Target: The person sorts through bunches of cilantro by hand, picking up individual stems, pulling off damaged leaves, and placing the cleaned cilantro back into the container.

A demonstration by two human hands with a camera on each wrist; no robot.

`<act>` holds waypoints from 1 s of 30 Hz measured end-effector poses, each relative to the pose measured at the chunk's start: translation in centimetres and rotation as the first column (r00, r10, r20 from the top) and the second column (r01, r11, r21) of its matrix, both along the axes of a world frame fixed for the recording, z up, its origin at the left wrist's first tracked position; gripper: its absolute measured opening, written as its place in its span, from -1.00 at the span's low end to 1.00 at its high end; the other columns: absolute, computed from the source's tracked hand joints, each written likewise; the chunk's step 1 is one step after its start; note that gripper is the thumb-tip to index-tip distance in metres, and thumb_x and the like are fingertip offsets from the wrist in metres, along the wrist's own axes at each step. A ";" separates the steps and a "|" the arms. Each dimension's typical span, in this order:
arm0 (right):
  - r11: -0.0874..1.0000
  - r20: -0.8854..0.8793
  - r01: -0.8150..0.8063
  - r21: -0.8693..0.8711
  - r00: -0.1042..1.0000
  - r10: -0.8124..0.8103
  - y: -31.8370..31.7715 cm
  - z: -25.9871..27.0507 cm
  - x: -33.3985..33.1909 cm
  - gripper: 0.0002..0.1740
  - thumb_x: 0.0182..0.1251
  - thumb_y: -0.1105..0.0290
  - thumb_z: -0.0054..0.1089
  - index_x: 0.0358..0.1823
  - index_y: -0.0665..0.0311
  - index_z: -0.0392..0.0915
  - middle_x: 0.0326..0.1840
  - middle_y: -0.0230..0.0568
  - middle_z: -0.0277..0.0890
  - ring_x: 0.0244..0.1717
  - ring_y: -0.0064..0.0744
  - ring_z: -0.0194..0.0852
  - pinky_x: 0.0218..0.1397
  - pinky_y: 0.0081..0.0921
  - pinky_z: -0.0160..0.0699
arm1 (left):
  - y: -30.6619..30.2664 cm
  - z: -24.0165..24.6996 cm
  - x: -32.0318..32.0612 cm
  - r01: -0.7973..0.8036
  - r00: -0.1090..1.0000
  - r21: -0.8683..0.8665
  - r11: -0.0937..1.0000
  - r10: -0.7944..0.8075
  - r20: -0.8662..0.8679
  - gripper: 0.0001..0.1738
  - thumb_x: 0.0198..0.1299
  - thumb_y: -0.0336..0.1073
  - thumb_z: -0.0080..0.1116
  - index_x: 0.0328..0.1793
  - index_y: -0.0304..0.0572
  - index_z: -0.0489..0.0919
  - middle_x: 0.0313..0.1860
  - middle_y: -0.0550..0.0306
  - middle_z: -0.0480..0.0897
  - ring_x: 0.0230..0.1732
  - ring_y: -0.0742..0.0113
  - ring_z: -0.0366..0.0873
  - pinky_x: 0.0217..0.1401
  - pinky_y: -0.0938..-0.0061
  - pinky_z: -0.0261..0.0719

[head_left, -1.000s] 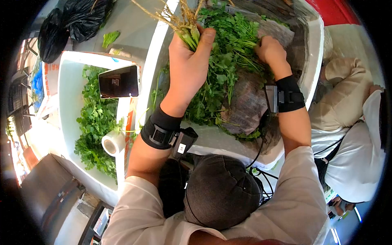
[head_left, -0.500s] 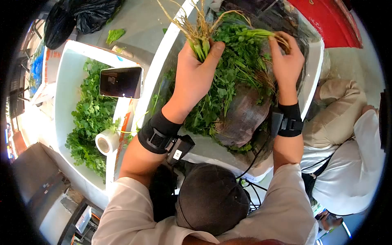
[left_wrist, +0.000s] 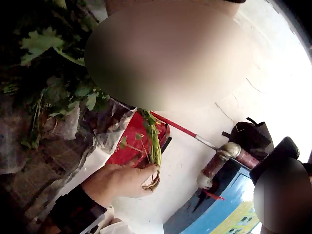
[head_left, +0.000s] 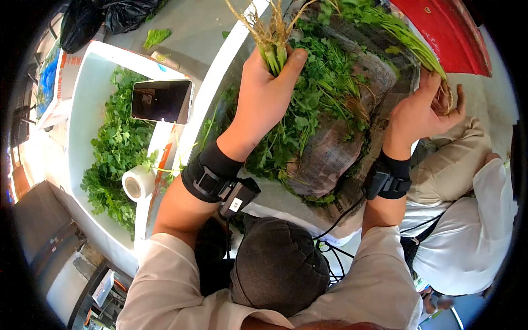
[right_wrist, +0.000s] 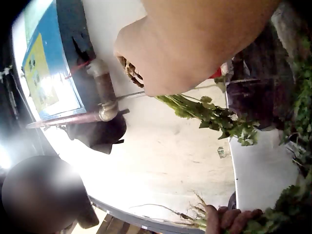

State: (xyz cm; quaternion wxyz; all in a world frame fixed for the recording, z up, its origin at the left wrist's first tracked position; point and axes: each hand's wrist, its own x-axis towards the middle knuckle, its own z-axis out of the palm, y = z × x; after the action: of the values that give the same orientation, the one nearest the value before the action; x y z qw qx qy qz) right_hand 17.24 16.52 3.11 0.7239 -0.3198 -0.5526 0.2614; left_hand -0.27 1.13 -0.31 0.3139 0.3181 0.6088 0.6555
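Observation:
My left hand (head_left: 261, 99) grips a bunch of coriander (head_left: 273, 52) by its stems, pale roots pointing up, above the left part of a white foam box (head_left: 204, 104). At the box's far right edge my right hand (head_left: 415, 121) pinches a thinner bunch of coriander (head_left: 412, 41) near its reddish roots; its leaves trail up and left. In the right wrist view, that bunch's leafy stems (right_wrist: 195, 108) stick out beyond the hand. More coriander (head_left: 324, 71) lies in the box over damp newspaper (head_left: 324, 151).
A second foam box (head_left: 74, 115) to the left holds coriander leaves. A phone (head_left: 162, 101) and a white roll (head_left: 137, 183) are at its near edge. Black plastic bags (head_left: 129, 15) lie behind. A red object (head_left: 451, 33) stands right, with another person (head_left: 456, 220) seated nearby.
My right hand has drawn a coriander bunch out of the pile and moved it right, past the box edge. My left hand keeps its bunch, barely shifted.

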 end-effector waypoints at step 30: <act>0.393 -0.040 -0.570 -0.721 0.601 0.798 -0.7 -1.9 0.6 -0.71 0.48 0.35 0.28 0.11 0.35 0.62 -0.01 -0.31 0.72 -0.04 -0.58 0.64 -0.01 -0.57 0.61 | -0.3 1.3 0.9 0.193 0.977 -0.158 0.968 -0.175 0.120 -0.79 0.39 -0.26 0.30 0.00 -0.23 0.66 -0.38 0.33 0.63 -0.39 0.60 0.51 -0.31 0.55 0.48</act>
State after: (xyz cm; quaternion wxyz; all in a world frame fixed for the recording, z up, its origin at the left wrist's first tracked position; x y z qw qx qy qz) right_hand 17.88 15.86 1.20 0.2816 -0.3329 -0.6073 0.6641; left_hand 0.62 0.84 0.97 0.4309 0.3106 0.6127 0.5852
